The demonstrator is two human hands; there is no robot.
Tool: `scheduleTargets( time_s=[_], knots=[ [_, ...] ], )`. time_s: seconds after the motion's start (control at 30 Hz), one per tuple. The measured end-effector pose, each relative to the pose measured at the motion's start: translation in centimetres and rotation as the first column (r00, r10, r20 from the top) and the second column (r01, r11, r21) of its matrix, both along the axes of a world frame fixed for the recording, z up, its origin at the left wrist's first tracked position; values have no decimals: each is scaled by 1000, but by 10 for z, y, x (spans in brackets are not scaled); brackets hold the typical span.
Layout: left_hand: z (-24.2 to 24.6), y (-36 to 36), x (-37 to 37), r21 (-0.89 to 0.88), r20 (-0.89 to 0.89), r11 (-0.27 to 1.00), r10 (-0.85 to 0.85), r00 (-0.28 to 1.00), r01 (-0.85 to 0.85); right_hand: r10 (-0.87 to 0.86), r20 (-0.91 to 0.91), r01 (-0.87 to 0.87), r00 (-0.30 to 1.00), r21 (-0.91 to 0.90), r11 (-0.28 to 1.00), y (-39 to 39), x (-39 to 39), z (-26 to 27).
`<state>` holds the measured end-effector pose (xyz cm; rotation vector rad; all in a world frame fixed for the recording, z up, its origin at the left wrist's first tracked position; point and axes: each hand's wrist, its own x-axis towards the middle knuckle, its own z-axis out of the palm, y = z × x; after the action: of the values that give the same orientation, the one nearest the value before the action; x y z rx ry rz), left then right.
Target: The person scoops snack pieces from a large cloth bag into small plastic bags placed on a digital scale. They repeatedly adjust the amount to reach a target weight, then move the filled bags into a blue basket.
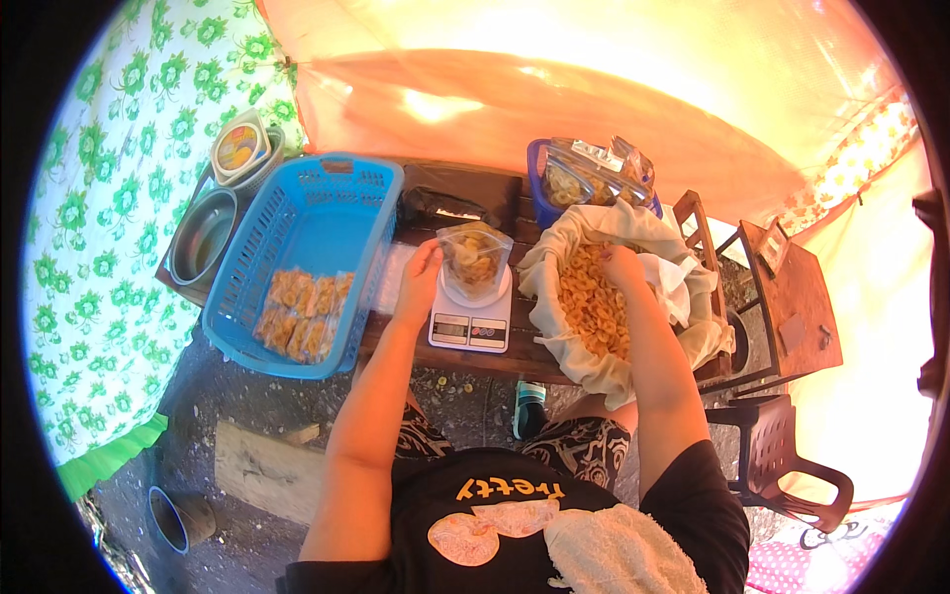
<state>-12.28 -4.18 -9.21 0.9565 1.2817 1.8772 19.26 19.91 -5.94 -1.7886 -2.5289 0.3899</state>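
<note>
A clear stand-up pouch (473, 260) partly filled with yellow chips, probably banana, rests on a white digital kitchen scale (470, 315). My left hand (423, 276) is at the pouch's upper left edge, its fingertips seeming to pinch it. On the right, a cloth-lined basket (553, 327) holds a large heap of the same kind of chips (590, 297). My right hand (622, 266) reaches into the upper part of that heap, fingers bent down; whether chips are between them is hidden. A blue plastic basket (297, 223) on the left contains several filled packets (304, 315).
Flat clear bags (392, 278) lie between the blue basket and scale. A dark plastic package (441, 208) lies behind the scale. A dark blue basket (538, 185) of filled pouches stands behind the heap. A metal bowl (204, 234) is far left, a plastic chair (772, 453) right.
</note>
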Motion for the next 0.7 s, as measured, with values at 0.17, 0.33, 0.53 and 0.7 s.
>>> scheduleTargets(
  time_s=[0.17, 0.33, 0.53, 0.7],
  knots=[
    [1, -3, 6, -45, -3, 998, 32, 999, -32, -143, -215, 85, 966, -259, 962, 9, 6, -3],
    [2, -1, 6, -54, -11, 998, 25, 1000, -25, 71, -41, -71, 997, 23, 997, 15, -5, -16],
    [5, -4, 6, -35, -24, 999, 21, 999, -22, 80, -111, -75, 991, 52, 996, 6, 3, -7],
    [1, -7, 5, -34, 26, 999, 21, 999, -20, -137, -578, -21, 804, -257, 966, 9, 17, 27]
  ],
)
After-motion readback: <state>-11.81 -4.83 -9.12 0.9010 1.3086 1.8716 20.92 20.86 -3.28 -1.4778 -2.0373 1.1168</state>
